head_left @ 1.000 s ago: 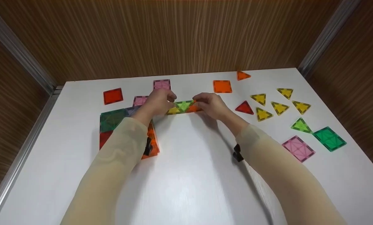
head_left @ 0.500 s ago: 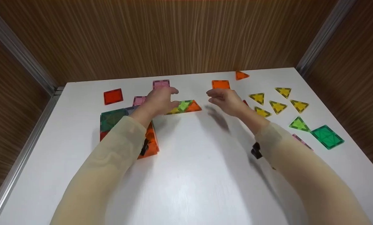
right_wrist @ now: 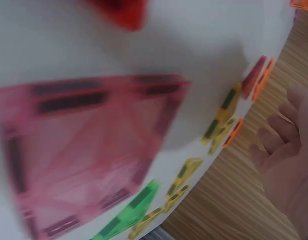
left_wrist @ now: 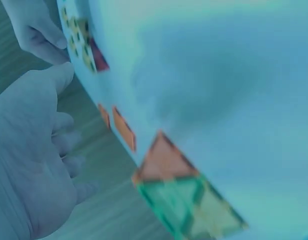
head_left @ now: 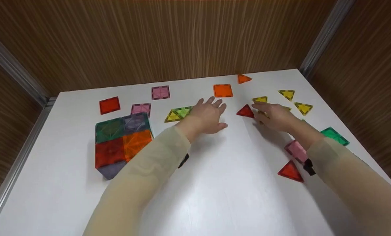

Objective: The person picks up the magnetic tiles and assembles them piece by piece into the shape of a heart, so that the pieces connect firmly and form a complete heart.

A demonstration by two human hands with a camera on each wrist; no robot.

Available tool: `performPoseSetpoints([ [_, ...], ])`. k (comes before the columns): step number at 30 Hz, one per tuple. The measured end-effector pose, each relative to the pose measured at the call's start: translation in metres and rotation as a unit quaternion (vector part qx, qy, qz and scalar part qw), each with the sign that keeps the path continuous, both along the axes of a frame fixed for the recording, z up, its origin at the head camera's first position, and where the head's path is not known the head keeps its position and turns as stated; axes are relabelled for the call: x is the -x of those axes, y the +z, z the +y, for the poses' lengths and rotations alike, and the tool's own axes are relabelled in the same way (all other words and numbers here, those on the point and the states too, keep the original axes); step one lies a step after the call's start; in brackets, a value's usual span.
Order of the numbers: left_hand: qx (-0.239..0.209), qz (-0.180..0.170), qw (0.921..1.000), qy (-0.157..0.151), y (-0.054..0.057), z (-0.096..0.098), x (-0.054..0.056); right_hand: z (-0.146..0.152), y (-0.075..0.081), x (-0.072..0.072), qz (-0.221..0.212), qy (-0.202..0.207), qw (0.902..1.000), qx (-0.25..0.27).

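My left hand (head_left: 206, 116), fingers spread and holding nothing, hovers over the right end of a short row of magnetic tiles. In that row a yellow triangle (head_left: 173, 116) joins a lime green triangle (head_left: 183, 111). The left wrist view also shows the row's orange triangle (left_wrist: 166, 159), which the hand hides from the head camera. Farther right, my right hand (head_left: 274, 117) is low above several yellow triangles (head_left: 260, 99) and partly covers them. Its fingertips are right beside a red triangle (head_left: 245, 111). Loosely bent, its fingers hold nothing in the right wrist view.
A box built of tiles (head_left: 123, 141) stands at the left. Behind it lie a red square (head_left: 110, 105) and two pink squares (head_left: 160, 92). An orange square (head_left: 223, 90) and an orange triangle (head_left: 244, 79) lie farther back. Near my right sleeve are another pink square (head_left: 295, 150), a green square (head_left: 335, 135) and a red triangle (head_left: 290, 171).
My right hand has let go of the tile row and moved right to the yellow triangles. My left hand has shifted right across the row, fingers spreading. The head view has turned slightly.
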State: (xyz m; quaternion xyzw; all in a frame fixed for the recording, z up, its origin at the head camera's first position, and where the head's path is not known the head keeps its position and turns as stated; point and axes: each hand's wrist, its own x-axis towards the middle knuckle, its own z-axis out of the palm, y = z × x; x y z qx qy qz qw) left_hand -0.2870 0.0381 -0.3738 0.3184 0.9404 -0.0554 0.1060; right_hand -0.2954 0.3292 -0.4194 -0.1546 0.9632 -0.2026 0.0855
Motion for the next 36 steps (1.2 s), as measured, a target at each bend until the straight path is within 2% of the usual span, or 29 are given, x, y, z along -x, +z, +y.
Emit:
performPoseSetpoints([
  [4,0.011,-0.003,0.9999,-0.006,-0.018,0.023,0.001,0.002,-0.010,-0.005,-0.016,0.013,0.9995,-0.022],
  [8,0.006,-0.008,0.9999,0.008,-0.035,0.038,0.006,-0.005,-0.015,-0.007,-0.022,0.024,0.9983,-0.049],
  [13,-0.017,-0.015,0.9993,0.028,-0.051,0.048,0.011,-0.012,-0.018,-0.008,-0.028,0.031,0.9975,-0.057],
  [17,-0.021,-0.024,0.9991,0.028,-0.060,0.050,0.013,-0.013,-0.019,-0.009,-0.030,0.035,0.9976,-0.051],
  [24,-0.029,-0.030,0.9990,0.014,-0.062,0.050,0.012,-0.011,-0.019,-0.013,-0.018,0.037,0.9978,-0.053],
  [28,-0.022,-0.035,0.9991,0.008,-0.060,0.051,0.006,-0.010,-0.019,-0.021,-0.003,0.051,0.9968,-0.061],
  [31,-0.005,-0.037,0.9993,0.005,-0.059,0.049,-0.004,-0.014,-0.019,-0.029,0.008,0.071,0.9953,-0.066],
  [36,0.018,-0.032,0.9993,0.004,-0.054,0.030,-0.032,-0.032,-0.018,-0.047,0.010,0.101,0.9927,-0.066],
])
